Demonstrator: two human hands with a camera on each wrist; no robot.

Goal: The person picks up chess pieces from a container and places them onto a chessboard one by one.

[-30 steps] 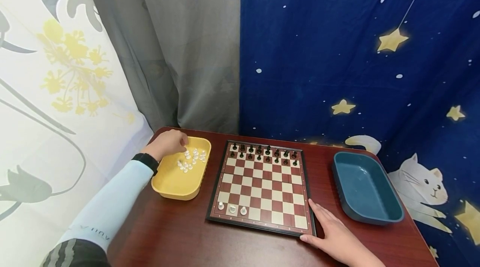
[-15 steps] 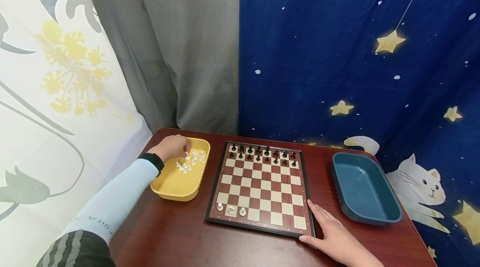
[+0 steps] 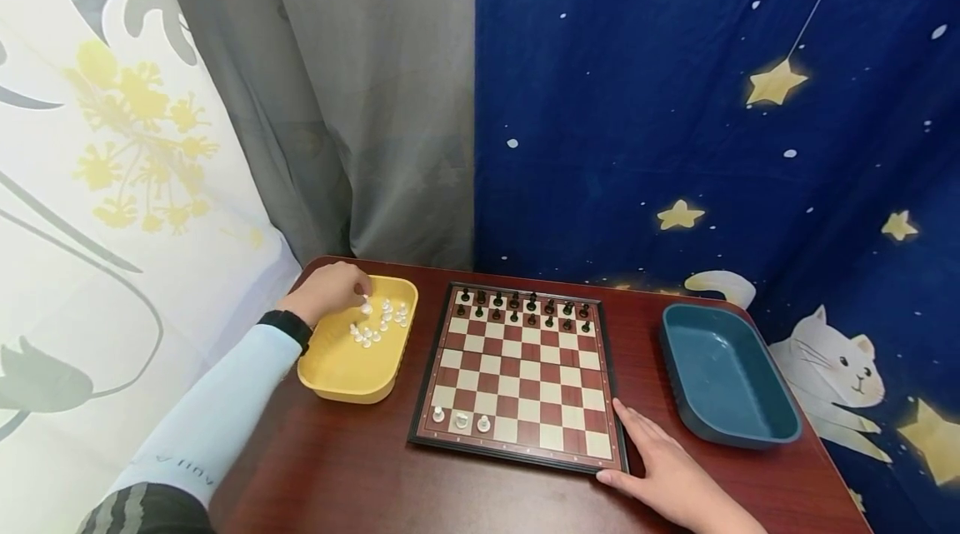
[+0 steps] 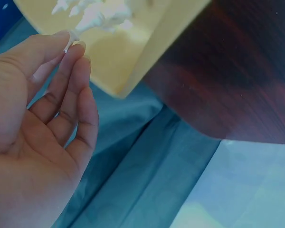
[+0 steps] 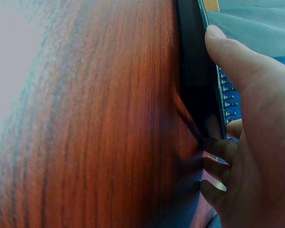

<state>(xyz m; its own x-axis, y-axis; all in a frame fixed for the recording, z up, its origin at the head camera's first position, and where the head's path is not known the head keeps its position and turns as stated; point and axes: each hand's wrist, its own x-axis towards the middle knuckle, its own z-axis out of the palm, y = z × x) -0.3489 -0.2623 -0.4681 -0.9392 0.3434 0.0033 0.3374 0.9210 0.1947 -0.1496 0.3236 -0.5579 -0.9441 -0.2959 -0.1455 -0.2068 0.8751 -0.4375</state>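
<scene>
Over the far-left part of a yellow tray (image 3: 352,371), my left hand (image 3: 326,288) pinches a white chess piece (image 3: 366,306) between thumb and fingertips. The left wrist view shows the base of that white piece (image 4: 72,40) at the fingertips; other white pieces (image 3: 367,336) lie loose in the tray. My right hand (image 3: 660,467) rests at the near right corner of the chessboard (image 3: 528,371), thumb at the front edge, fingers along the right side. Several black pieces (image 3: 532,319) fill the two far rows. Three white pieces (image 3: 461,420) stand at the near left.
A blue tray (image 3: 731,376) sits to the right of the board on the dark red wooden table (image 3: 360,467). Grey (image 3: 397,101) and starry blue curtains (image 3: 585,101) hang behind the table. A white floral curtain (image 3: 150,184) is at the left.
My left hand dipped toward the white pieces, then drew back slightly left, with a white chess piece now showing at its fingertips. The right hand stays at the board's corner.
</scene>
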